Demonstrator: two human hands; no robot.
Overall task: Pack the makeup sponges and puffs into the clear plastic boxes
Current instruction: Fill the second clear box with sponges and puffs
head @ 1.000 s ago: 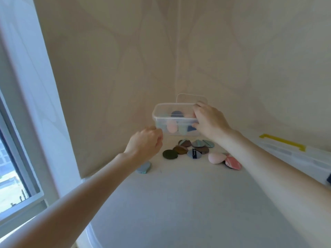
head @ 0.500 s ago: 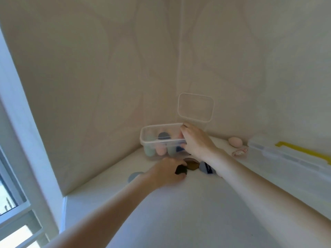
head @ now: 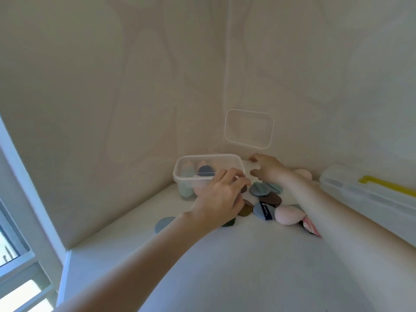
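The clear plastic box (head: 208, 174) sits open in the corner, with a few sponges and a dark blue puff (head: 206, 171) inside. Just right of it lies a loose pile: grey-blue puffs (head: 261, 189), brown ones (head: 271, 199), a pink egg sponge (head: 289, 214), maybe a dark green puff (head: 229, 222).

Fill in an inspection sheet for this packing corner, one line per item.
Surface: white table, set in a corner.
Job's things: clear box open, sponges inside; puffs and pink sponge loose beside it; lid leaning on the wall.
Clutter: long clear case with yellow handle.
Hands: left hand curled at the box's near rim, contents unclear; right hand open, holding nothing.
Cables: nothing seen.
Surroundings: beige walls, window on the left.
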